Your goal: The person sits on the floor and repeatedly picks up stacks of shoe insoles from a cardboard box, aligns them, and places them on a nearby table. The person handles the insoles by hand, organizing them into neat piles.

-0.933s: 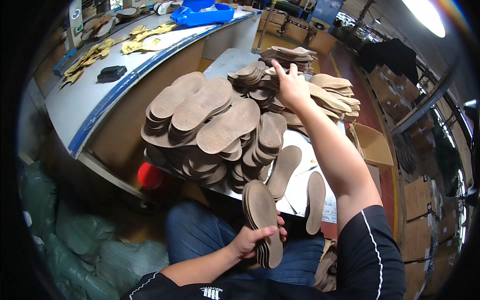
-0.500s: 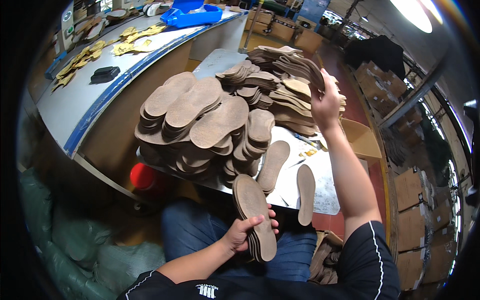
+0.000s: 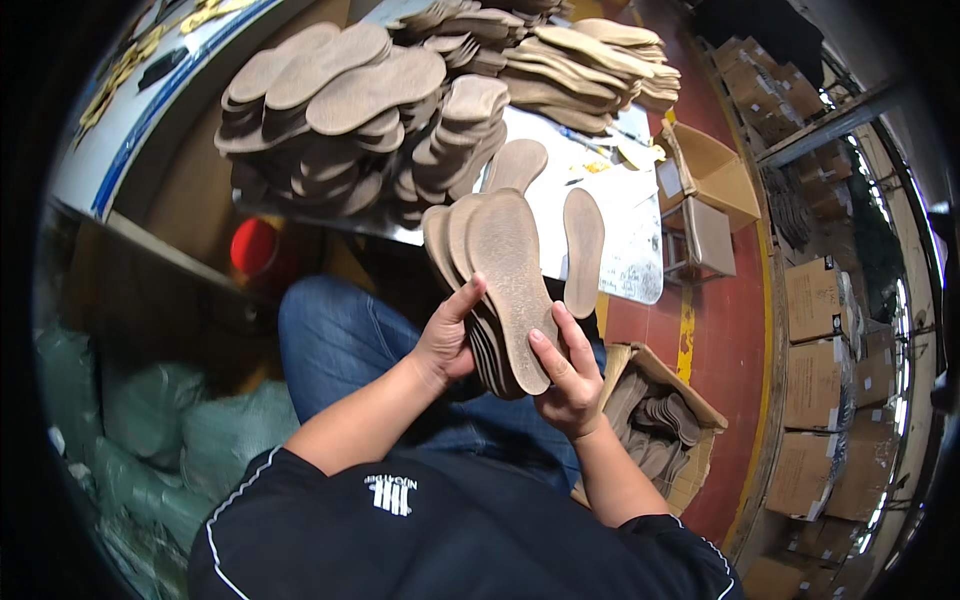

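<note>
Over my lap I hold a fanned stack of brown shoe insoles (image 3: 502,250). My left hand (image 3: 450,335) is wrapped round the stack's left side, its thumb on the upper face. At the narrow end, my right hand (image 3: 575,375) grips the stack from the right, thumb and fingers at its edge. Just beyond, a single insole (image 3: 584,250) lies along the near edge of the white table (image 3: 630,235). Another insole (image 3: 520,165) lies partly behind the held stack. Large piles of brown insoles (image 3: 365,90) cover the table's left part, with paler insoles (image 3: 575,65) farther back.
A carton of insoles (image 3: 690,400) stands on the floor to my right. Beyond it is an open cardboard box (image 3: 715,175). Stacked cartons (image 3: 810,390) line the far right. Green wrapped sacks (image 3: 150,400) and a red round object (image 3: 254,246) are at left, below a blue-edged workbench (image 3: 170,100).
My right hand has come back from the far pile to the stack in my left hand. The held stack is now raised and fanned out. The view has shifted.
</note>
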A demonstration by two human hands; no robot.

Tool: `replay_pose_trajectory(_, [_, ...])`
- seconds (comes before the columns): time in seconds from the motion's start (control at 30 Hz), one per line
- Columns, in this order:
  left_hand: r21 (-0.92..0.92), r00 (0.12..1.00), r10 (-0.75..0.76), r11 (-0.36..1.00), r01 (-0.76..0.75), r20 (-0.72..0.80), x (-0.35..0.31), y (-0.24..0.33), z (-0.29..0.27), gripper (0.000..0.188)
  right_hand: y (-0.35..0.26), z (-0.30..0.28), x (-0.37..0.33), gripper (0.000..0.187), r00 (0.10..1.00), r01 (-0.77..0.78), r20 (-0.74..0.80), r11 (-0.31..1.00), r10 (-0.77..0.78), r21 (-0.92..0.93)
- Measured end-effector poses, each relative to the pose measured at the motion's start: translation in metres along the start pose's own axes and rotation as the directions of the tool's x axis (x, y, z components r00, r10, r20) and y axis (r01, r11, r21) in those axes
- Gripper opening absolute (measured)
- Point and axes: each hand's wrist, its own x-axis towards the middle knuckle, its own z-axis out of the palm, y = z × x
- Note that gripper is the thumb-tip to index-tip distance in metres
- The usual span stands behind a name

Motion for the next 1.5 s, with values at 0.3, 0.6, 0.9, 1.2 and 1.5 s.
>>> replay_pose_trajectory(0.3, [0.152, 0.997, -0.045, 0.987, 0.054, -0.065, -0.020, -0.028, -0.007, 0.059, -0.014, -0.036, -0.036, 0.092, 0.873, -0.437, 0.426, 0.767, 0.237, 0.470])
replay_pose_trajectory(0.6, [0.477, 0.994, -0.017, 0.876, 0.068, -0.111, -0.027, -0.036, 0.007, 0.070, -0.026, 0.010, -0.012, 0.087, 0.744, -0.633, 0.190, 0.585, 0.640, 0.508])
replay_pose_trajectory(0.9, [0.287, 0.993, -0.098, 0.951, 0.113, -0.068, -0.036, -0.026, -0.015, 0.079, -0.023, 0.009, -0.013, 0.075, 0.750, -0.624, 0.307, 0.474, 0.585, 0.622])
replay_pose_trajectory(1.2, [0.385, 0.993, -0.087, 0.916, 0.111, -0.080, -0.035, -0.017, -0.009, 0.103, -0.024, 0.001, -0.007, 0.076, 0.747, -0.623, 0.336, 0.781, 0.574, 0.053])
replay_pose_trajectory(1.5, [-0.090, 0.999, 0.011, 0.996, -0.006, 0.047, -0.029, -0.006, -0.016, 0.086, 0.167, 0.007, 0.115, 0.023, 0.714, -0.686, -0.122, 0.724, 0.690, 0.074])
